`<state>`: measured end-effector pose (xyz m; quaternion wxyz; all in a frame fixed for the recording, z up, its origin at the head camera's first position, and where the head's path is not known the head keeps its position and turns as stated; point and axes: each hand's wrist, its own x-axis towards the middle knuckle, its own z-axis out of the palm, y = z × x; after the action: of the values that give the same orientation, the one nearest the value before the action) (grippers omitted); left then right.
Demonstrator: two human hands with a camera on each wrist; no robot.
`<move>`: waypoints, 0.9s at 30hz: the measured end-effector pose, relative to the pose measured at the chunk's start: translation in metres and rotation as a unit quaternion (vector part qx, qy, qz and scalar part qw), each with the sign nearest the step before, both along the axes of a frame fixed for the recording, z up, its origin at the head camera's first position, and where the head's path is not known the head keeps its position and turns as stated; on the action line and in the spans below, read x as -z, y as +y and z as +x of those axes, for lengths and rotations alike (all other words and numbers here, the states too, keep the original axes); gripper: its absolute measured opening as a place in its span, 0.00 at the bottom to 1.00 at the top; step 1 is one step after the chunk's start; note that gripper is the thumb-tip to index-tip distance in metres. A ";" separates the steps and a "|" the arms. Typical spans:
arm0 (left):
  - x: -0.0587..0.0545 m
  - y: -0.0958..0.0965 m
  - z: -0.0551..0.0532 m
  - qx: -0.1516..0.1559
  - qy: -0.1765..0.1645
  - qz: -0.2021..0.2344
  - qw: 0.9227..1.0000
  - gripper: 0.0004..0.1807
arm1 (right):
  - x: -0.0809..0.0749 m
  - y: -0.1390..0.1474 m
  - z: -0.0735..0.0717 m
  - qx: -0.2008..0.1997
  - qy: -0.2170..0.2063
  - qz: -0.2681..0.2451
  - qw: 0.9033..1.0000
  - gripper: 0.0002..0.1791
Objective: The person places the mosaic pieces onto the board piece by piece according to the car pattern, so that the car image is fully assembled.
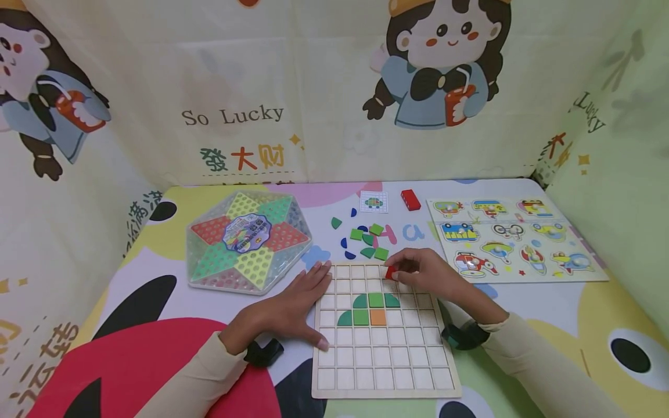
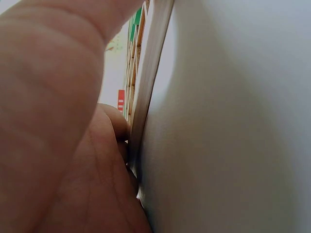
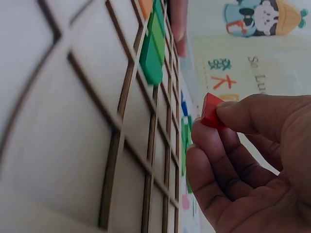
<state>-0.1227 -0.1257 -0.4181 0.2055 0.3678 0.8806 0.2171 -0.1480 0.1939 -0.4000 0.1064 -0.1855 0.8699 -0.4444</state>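
Note:
A wooden grid board (image 1: 345, 360) lies on the table with green quarter-round pieces (image 1: 359, 301), green squares (image 1: 376, 300) and one orange square (image 1: 378, 317) set in its cells. Between thumb and fingers my right hand (image 1: 425, 270) pinches a small red block (image 3: 212, 110) above the board's far edge. In the right wrist view the block is apart from the grid. My left hand (image 1: 292, 307) rests along the board's left edge, fingers extended and thumb (image 1: 316, 338) spread toward the near side. The left wrist view shows that palm against the board's side.
Loose green squares (image 1: 376, 229) and blue half-rounds (image 1: 350, 255) lie beyond the board. A small pattern card (image 1: 373, 202) and a red block stack (image 1: 410, 200) stand behind them. A hexagonal checkers box (image 1: 248, 241) lies left, a vehicle puzzle board (image 1: 514, 241) right.

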 end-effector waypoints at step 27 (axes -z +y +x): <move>0.001 0.001 0.000 -0.001 0.002 -0.001 1.000 0.68 | 0.000 0.001 0.040 -0.111 -0.050 0.004 0.993 0.10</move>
<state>-0.1228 -0.1248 -0.4188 0.2036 0.3668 0.8816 0.2162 -0.1085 0.1950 -0.4000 0.1993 -0.2583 0.8392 -0.4351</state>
